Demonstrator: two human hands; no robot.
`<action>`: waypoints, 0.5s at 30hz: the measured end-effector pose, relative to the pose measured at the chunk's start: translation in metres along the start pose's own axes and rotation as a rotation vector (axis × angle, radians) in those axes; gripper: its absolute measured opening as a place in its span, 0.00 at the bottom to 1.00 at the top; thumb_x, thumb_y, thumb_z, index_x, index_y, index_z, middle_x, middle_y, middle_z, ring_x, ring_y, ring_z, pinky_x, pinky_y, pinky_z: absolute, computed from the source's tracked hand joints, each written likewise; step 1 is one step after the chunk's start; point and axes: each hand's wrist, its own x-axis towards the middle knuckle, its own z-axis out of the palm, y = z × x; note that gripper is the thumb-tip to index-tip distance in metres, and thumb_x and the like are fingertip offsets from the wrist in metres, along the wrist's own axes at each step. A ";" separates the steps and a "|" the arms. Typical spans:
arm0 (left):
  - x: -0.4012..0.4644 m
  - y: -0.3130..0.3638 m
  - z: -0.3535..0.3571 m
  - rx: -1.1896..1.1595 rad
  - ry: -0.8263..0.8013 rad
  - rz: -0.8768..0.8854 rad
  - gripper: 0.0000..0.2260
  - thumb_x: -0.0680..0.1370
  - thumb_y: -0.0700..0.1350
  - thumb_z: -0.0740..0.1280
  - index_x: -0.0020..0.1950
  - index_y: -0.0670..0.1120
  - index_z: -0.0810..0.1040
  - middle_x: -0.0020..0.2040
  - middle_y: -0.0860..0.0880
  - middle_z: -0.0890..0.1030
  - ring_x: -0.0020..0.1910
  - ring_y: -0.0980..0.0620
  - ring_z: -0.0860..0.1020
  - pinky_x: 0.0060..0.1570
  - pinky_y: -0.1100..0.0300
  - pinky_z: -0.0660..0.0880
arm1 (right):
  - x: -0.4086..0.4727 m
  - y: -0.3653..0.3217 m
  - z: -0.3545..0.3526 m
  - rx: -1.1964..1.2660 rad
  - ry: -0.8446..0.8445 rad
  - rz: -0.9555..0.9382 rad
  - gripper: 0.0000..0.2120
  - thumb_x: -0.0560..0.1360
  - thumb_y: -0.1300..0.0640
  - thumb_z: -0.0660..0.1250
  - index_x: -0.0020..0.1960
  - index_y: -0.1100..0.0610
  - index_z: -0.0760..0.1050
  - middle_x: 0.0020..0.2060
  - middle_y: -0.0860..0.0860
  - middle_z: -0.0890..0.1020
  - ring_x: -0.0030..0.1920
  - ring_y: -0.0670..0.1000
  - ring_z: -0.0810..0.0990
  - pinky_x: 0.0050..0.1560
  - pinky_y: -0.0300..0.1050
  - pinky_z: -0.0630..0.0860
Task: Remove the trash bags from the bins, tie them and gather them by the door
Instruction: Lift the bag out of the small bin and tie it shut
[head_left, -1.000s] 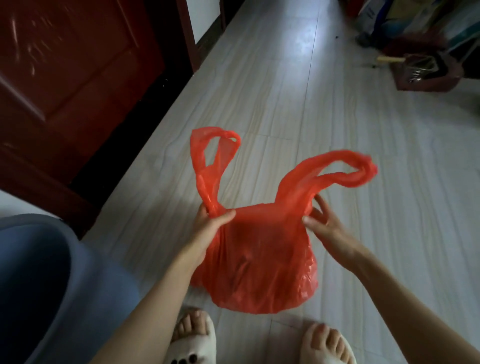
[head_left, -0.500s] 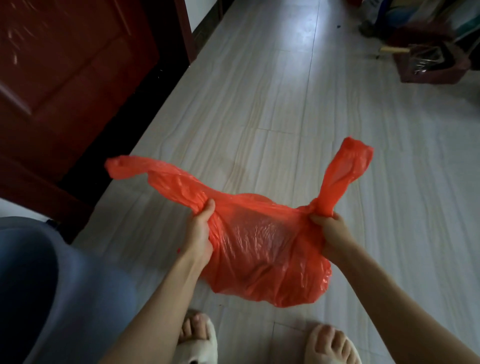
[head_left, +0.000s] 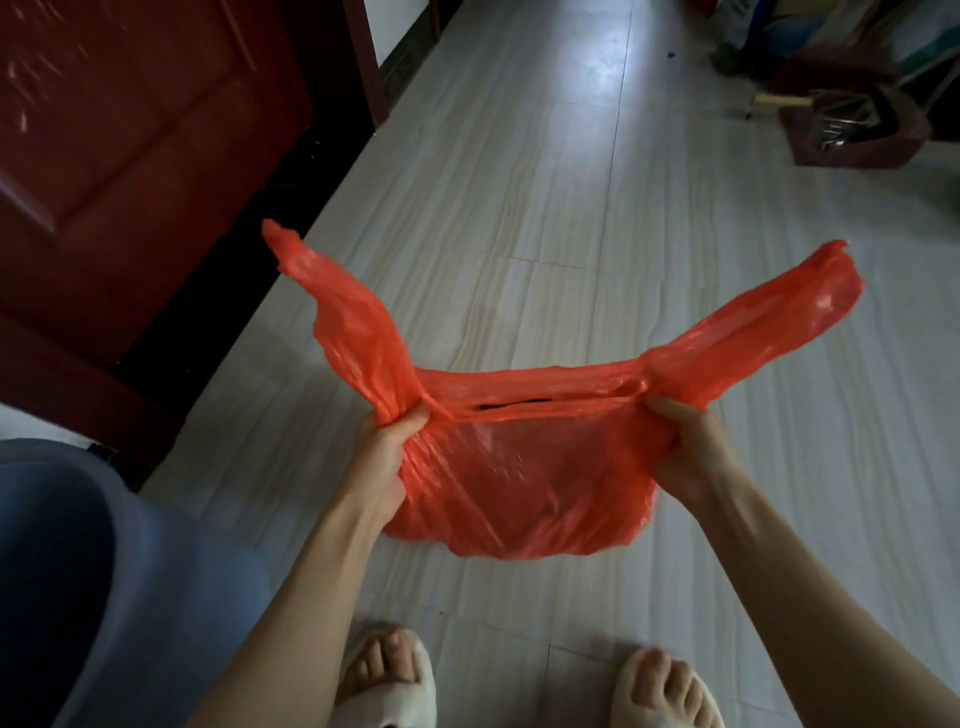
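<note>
Two handles of the red trash bag (head_left: 519, 478) flare outward at frame centre, left hand (head_left: 387, 457) and right hand (head_left: 685, 441) each clamped at a base, mouth stretched crosswise between.

A pale tiled floor (head_left: 545, 218) with faint wood-like streaks fills most of the view, with a bright glare patch toward its far end. At its far right corner stands a dark red basket (head_left: 857, 124) with metal pieces inside and a pale wooden handle (head_left: 779, 100) poking out to its left, beside blurred clutter (head_left: 831, 26) too dim to name. A grey-blue garment (head_left: 93, 597) covers the near left corner, and two bare feet in cream open-toed slippers (head_left: 387, 691) stand at the near edge.
</note>
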 end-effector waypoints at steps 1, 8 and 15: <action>0.001 0.000 0.000 -0.024 -0.032 -0.040 0.05 0.75 0.37 0.64 0.41 0.44 0.79 0.31 0.51 0.84 0.31 0.55 0.82 0.39 0.61 0.80 | 0.001 0.001 -0.001 0.016 -0.018 0.011 0.08 0.73 0.68 0.59 0.44 0.60 0.76 0.27 0.52 0.83 0.28 0.48 0.83 0.32 0.41 0.82; -0.003 0.004 0.016 -0.051 -0.149 0.098 0.15 0.80 0.44 0.55 0.52 0.38 0.80 0.38 0.52 0.86 0.41 0.59 0.83 0.48 0.64 0.77 | 0.000 0.008 0.004 -0.428 0.049 -0.190 0.12 0.76 0.66 0.58 0.39 0.53 0.74 0.34 0.52 0.78 0.37 0.50 0.76 0.40 0.42 0.74; -0.010 0.017 0.045 -0.406 -0.123 -0.213 0.32 0.81 0.50 0.51 0.19 0.43 0.76 0.20 0.48 0.76 0.22 0.51 0.78 0.37 0.57 0.76 | -0.002 0.028 0.009 -0.464 0.137 -0.120 0.12 0.75 0.66 0.58 0.37 0.53 0.73 0.34 0.52 0.76 0.36 0.50 0.74 0.40 0.43 0.72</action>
